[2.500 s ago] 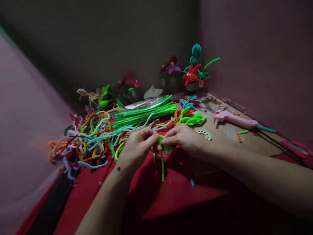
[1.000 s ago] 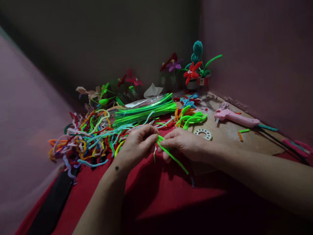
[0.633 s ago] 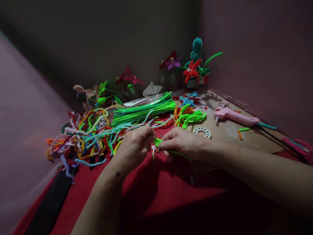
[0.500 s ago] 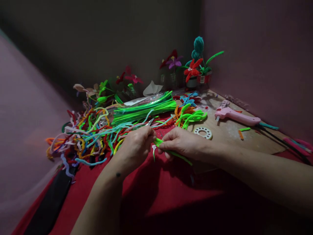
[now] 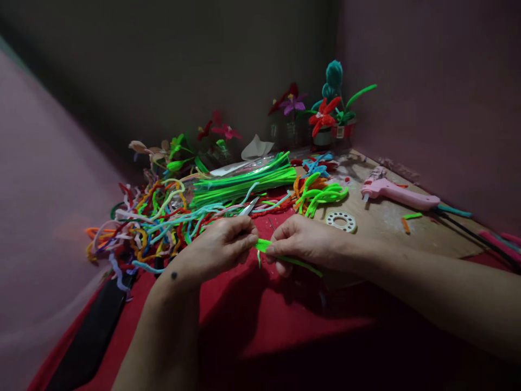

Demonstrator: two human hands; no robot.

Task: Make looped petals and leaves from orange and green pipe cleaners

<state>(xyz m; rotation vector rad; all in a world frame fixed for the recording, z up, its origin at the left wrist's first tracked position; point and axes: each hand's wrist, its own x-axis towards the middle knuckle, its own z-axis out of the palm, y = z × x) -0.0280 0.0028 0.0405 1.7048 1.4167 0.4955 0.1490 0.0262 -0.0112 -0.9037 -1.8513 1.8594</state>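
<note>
Between my two hands is a bright green fuzzy stem piece, held over the red cloth. My left hand pinches its left end with fingers closed. My right hand pinches its right side, and a long green tail runs out below that hand toward the lower right. A short thin green strand hangs under the piece. Open-looking metal scissor blades show just beyond my left hand; their handles are hidden.
Tangled coloured stems lie left, behind them a green bundle. Bent green pieces, a white holed ring and a pink glue gun lie right. Stem flowers stand behind; a black flat object lies left.
My left hand has turned and lowered, with its fingers now level with the green piece. More of the scissor blades shows. The whole view has shifted slightly.
</note>
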